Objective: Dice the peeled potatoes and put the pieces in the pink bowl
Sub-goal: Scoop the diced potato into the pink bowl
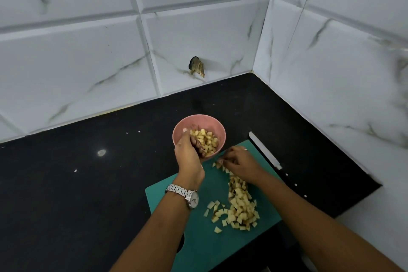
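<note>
A pink bowl (pixel 212 122) stands on the black counter just beyond the green cutting board (pixel 198 240) and holds diced potato (pixel 207 140). My left hand (pixel 188 154), with a watch on its wrist, is tipped over the bowl's near rim, its fingers curled loosely inside against the pieces. A pile of potato dice (pixel 239 207) lies on the board. My right hand (pixel 240 164) rests on the far end of that pile, fingers closing around a few pieces near the board's top edge.
A white-bladed knife (pixel 267 152) with a black handle lies on the counter along the board's right side. Tiled walls meet in a corner behind and to the right. The counter (pixel 88 194) stretches left. A hole breaks the back wall tile (pixel 196 69).
</note>
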